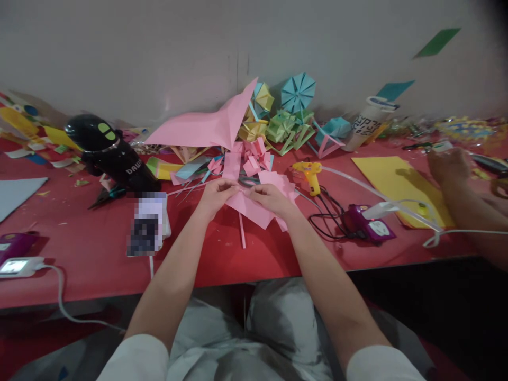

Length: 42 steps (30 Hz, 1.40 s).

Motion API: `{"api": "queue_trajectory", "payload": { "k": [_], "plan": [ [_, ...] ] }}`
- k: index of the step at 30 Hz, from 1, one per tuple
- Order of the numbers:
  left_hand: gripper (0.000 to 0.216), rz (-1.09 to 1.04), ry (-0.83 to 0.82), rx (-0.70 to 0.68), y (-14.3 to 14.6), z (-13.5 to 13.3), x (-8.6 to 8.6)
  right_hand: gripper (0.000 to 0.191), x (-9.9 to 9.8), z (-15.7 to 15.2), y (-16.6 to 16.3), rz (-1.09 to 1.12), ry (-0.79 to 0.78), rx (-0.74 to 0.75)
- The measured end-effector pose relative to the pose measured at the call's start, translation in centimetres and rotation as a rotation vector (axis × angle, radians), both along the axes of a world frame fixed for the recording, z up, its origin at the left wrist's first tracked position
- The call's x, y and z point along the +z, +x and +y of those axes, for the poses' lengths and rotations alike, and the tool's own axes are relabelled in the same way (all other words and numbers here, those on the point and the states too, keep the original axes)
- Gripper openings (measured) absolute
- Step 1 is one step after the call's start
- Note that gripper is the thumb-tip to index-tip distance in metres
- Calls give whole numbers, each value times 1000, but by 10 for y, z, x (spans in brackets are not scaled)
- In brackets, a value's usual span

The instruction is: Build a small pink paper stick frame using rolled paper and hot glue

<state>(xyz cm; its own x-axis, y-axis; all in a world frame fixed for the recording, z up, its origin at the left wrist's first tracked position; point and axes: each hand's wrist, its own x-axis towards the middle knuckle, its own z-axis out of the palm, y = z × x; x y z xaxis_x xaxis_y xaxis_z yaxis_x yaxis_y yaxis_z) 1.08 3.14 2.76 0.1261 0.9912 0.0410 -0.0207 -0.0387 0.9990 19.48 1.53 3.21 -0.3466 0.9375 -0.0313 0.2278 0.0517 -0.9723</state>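
Observation:
Both hands meet over a pink sheet of paper [254, 210] at the middle of the red table. My left hand [219, 193] pinches its upper left part, fingertips pressed together. Close beside it, my right hand [266, 197] grips the same paper with thumb and fingers closed. A thin pink paper strip [242, 233] points toward me below the hands. More pink paper pieces [278, 182] lie just behind my right hand, and folded pink paper shapes [256, 156] are heaped beyond. A large creased pink sheet [198, 124] leans over the pile at the back.
A yellow glue gun [309, 173] with a black cord lies right, near a purple power socket [369, 222]. Left stand a black bottle [119, 159] and a phone [148, 225]. Folded paper umbrellas [297, 92] fill the back. Another person's hand [450, 166] is at far right, beside yellow paper [391, 185].

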Motion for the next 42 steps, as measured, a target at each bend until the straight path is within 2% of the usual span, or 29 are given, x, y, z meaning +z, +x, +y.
{"api": "queue_trajectory", "payload": {
  "k": [7,20,25,31,42],
  "plan": [
    [24,65,-36,-89,-2,-2,2,47,-5,5,4,-83,51,60],
    [26,33,-32,-36,-4,-2,2,45,-6,6,10,-81,19,44],
    [26,56,-31,-55,-5,-2,2,45,-2,4,9,-76,14,74],
    [17,138,-16,-109,-2,-4,5,41,-8,7,10,-57,32,106],
    [21,170,-2,-164,-4,-7,6,46,-7,6,10,-77,21,99]
  ]
}}
